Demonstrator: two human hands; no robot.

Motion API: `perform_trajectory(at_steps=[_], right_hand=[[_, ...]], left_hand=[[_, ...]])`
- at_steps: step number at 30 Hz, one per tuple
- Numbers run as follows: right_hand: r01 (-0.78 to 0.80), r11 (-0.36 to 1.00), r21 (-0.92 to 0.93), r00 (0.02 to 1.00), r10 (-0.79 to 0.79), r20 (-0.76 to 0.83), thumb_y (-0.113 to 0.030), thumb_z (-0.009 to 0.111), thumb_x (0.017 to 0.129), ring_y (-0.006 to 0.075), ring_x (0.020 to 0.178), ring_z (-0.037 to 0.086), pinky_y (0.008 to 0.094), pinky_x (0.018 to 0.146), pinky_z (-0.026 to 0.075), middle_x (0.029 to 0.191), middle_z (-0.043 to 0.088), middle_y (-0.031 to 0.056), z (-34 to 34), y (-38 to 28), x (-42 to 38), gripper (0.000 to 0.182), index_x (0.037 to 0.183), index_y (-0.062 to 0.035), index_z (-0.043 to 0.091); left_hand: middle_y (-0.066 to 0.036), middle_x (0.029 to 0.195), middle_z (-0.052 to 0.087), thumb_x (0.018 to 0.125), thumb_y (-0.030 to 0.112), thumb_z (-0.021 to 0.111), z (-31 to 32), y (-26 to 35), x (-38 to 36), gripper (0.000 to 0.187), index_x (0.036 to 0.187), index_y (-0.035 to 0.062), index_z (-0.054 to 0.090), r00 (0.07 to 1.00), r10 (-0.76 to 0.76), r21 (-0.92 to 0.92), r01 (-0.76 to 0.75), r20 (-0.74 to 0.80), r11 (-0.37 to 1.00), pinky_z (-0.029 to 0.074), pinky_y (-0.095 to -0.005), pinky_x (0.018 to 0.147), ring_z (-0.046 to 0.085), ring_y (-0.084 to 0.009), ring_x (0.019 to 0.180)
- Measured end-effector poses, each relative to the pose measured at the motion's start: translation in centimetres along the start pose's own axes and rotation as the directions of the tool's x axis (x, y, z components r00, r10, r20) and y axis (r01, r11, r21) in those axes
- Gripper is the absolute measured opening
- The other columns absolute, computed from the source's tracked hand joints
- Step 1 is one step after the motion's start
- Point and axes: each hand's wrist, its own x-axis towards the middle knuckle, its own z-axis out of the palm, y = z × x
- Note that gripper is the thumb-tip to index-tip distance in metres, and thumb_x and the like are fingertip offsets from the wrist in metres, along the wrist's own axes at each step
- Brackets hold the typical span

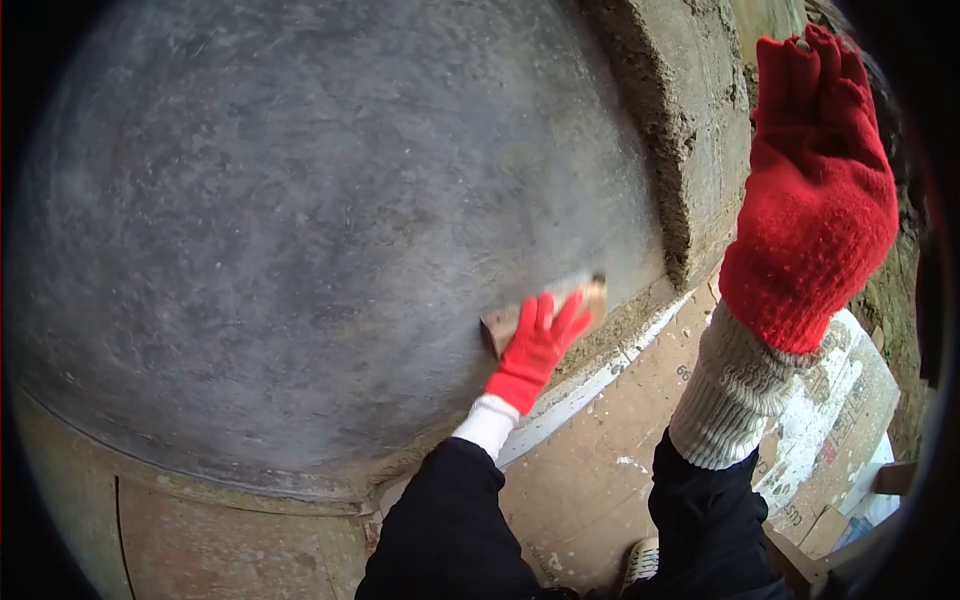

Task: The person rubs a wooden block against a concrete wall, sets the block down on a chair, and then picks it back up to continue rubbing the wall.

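Observation:
My left hand (537, 347), in a red glove with a white cuff, presses a tan rectangular block (595, 298) against a wide grey cement surface (330, 230). Its fingers spread over the block, near the surface's lower right edge; the block's underside is hidden. Raised at the upper right, close to the camera, is my right hand (815, 180), in a red glove with a grey knitted cuff. The fingers point upward, stretched out side by side, with nothing seen in them. A fingertip shows through the glove.
A rough concrete ledge (690, 130) borders the grey surface on the right. Below it, a white-edged strip (590, 390) runs beside cardboard (580, 480) laid on the floor. White smears mark the cardboard at right. A shoe (642, 562) stands between my arms.

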Motion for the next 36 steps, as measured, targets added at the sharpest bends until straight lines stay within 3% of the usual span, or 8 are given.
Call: perform_trajectory(at_steps=[4, 8, 13, 19, 22, 26, 31, 36], right_hand=[[0.219, 0.898, -0.381, 0.974, -0.178, 0.139, 0.001, 0.048, 0.096, 0.0318, 0.116, 0.059, 0.0466, 0.107, 0.043, 0.128, 0.057, 0.0214, -1.6, -0.5, 0.6, 0.034, 0.129, 0.0089, 0.051], [0.444, -0.173, -0.879, 0.831, -0.287, 0.476, -0.015, 0.066, 0.088, 0.0243, 0.095, 0.069, 0.0321, 0.084, 0.053, 0.104, 0.071, 0.015, -7.4, 1.1, -0.5, 0.026, 0.11, -0.0001, 0.069], [0.348, 0.446, -0.825, 0.933, -0.246, 0.261, -0.006, 0.057, 0.092, 0.0298, 0.108, 0.062, 0.0417, 0.097, 0.049, 0.119, 0.062, 0.0199, -1.8, 0.3, -0.3, 0.03, 0.119, 0.0061, 0.059], [0.126, 0.903, -0.412, 0.985, -0.065, 0.16, 0.001, 0.048, 0.099, 0.0326, 0.12, 0.055, 0.0466, 0.11, 0.044, 0.133, 0.053, 0.0232, 0.2, 0.1, 0.0, 0.035, 0.132, 0.0113, 0.048], [0.16, 0.899, -0.408, 0.978, -0.088, 0.189, -0.001, 0.049, 0.098, 0.032, 0.121, 0.054, 0.0456, 0.11, 0.043, 0.133, 0.053, 0.0225, 0.3, 0.4, -0.2, 0.035, 0.132, 0.0105, 0.047], [0.201, 0.871, -0.448, 0.968, -0.106, 0.229, -0.003, 0.05, 0.098, 0.0312, 0.121, 0.053, 0.0442, 0.11, 0.042, 0.133, 0.052, 0.0215, 0.2, 0.7, 0.1, 0.037, 0.132, 0.0094, 0.046], [0.292, 0.743, -0.602, 0.942, -0.117, 0.313, -0.005, 0.051, 0.097, 0.0302, 0.121, 0.053, 0.0424, 0.11, 0.041, 0.132, 0.052, 0.0204, 0.4, 0.7, 0.5, 0.038, 0.133, 0.008, 0.045], [0.565, -0.07, -0.822, 0.817, -0.089, 0.569, -0.007, 0.053, 0.097, 0.0291, 0.121, 0.052, 0.0407, 0.11, 0.04, 0.132, 0.052, 0.0192, -0.3, -0.2, 1.3, 0.04, 0.133, 0.0067, 0.044]], left_hand=[[0.002, 0.152, 0.033, 0.078, 0.019, 0.071, -1.0, -3.6, -2.8, 0.065, 0.137, 0.0353, 0.051, 0.999, 0.028, -0.082, -0.029, -0.017, 0.996, 0.039, -0.0496, 0.103, 0.036, -0.0354, 0.131], [-0.004, 0.148, 0.035, 0.079, 0.017, 0.072, -8.7, -13.8, 4.7, 0.062, 0.136, 0.032, 0.05, 0.87, -0.428, -0.133, 0.408, -0.245, 0.903, 0.045, -0.0493, 0.092, 0.044, -0.0343, 0.117], [-0.008, 0.151, 0.031, 0.078, 0.015, 0.072, -4.4, -9.7, 2.8, 0.072, 0.143, 0.0273, 0.043, 0.775, -0.557, -0.274, 0.49, -0.298, 0.828, 0.045, -0.0506, 0.094, 0.045, -0.0354, 0.118], [-0.006, 0.157, 0.024, 0.093, 0.016, 0.056, 1.1, -0.8, -9.3, 0.061, 0.148, 0.0307, 0.033, 0.993, 0.033, 0.068, -0.041, 0.117, 0.997, 0.034, -0.0502, 0.111, 0.033, -0.0348, 0.135], [-0.009, 0.147, 0.039, 0.085, 0.024, 0.072, -5.3, -8.4, -3.3, 0.058, 0.137, 0.0266, 0.047, 0.865, -0.488, -0.497, 0.476, 0.118, 0.725, 0.044, -0.0513, 0.097, 0.045, -0.0357, 0.122], [-0.009, 0.128, 0.051, 0.069, 0.028, 0.085, -12.2, -19.2, 4.3, 0.063, 0.127, 0.0285, 0.059, 0.773, -0.481, 0.015, 0.534, -0.414, 0.845, 0.048, -0.0445, 0.084, 0.051, -0.0312, 0.111], [-0.01, 0.148, 0.036, 0.074, 0.02, 0.078, -4.3, -8.7, -2.1, 0.07, 0.138, 0.0306, 0.05, 0.766, -0.635, -0.423, 0.545, -0.1, 0.724, 0.045, -0.0494, 0.094, 0.048, -0.0348, 0.117], [-0.001, 0.135, 0.048, 0.092, 0.011, 0.056, -0.5, 0.1, -11.2, 0.041, 0.128, 0.0296, 0.057, 0.999, 0.038, -0.056, -0.037, 0.007, 0.998, 0.047, -0.0444, 0.086, 0.05, -0.0307, 0.112]])
